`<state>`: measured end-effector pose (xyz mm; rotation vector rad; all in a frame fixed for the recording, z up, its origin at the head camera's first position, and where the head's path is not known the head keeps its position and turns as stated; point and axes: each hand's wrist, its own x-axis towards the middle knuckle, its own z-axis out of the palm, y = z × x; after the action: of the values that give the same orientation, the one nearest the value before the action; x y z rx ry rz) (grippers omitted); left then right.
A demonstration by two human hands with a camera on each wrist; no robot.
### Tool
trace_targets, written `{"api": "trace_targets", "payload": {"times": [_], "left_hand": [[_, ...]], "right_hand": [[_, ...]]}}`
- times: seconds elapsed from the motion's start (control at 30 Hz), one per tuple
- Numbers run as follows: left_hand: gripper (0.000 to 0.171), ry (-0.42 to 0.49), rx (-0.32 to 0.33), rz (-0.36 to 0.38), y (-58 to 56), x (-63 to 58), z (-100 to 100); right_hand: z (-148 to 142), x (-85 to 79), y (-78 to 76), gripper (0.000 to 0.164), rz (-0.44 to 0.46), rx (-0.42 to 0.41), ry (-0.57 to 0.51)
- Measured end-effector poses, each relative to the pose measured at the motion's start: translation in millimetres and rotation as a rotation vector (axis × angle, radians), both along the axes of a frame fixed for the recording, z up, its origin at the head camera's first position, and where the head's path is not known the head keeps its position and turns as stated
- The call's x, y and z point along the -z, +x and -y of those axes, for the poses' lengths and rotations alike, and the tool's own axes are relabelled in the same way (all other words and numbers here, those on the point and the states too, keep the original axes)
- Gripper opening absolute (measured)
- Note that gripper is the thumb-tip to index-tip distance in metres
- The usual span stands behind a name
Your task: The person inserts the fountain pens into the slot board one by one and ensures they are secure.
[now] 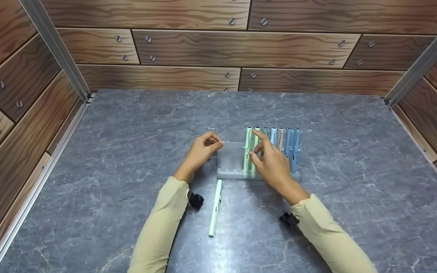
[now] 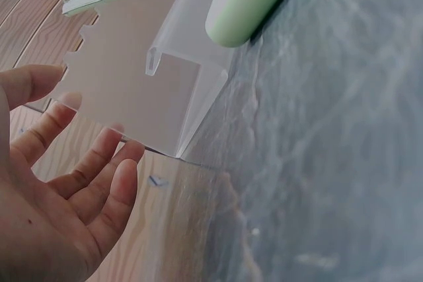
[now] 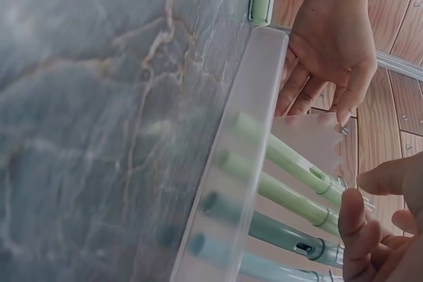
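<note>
A frosted clear pen stand (image 1: pixel 230 157) holds a row of upright pens. My left hand (image 1: pixel 202 149) pinches its left upper corner, thumb and index fingertip on either side of the notched back panel (image 2: pixel 132 90). My right hand (image 1: pixel 273 163) is at the two light-green pens, thumb and index finger apart beside them. In the right wrist view its fingertips (image 3: pixel 353 206) are close to the caps and grip nothing. The leftmost light-green pen (image 1: pixel 247 151) leans in its slot. A loose pale-green pen (image 1: pixel 215 208) lies in front of the stand.
Further right in the stand are a dark-green pen (image 3: pixel 277 232), a light-blue pen (image 1: pixel 273 134), a greyish pen (image 1: pixel 281 138) and two blue pens (image 1: pixel 295 151). Wood-patterned walls (image 1: pixel 241 47) surround the grey marbled table (image 1: pixel 127 125).
</note>
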<state>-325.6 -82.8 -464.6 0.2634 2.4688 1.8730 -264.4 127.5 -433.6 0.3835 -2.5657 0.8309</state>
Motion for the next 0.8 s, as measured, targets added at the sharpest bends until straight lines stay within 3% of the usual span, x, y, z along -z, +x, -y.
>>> {"api": "trace_targets", "payload": {"times": [0.2,0.8], "left_hand": [[0.016,-0.009,-0.001,0.000,-0.3,0.5,0],[0.015,-0.012,-0.005,0.003,1.2,-0.4,0]], "right_hand": [[-1,-1.5,7.0,0.056,0.025,-0.034,0.019],[6,2.7,23.9,0.064,0.288,-0.161,0.006]]}}
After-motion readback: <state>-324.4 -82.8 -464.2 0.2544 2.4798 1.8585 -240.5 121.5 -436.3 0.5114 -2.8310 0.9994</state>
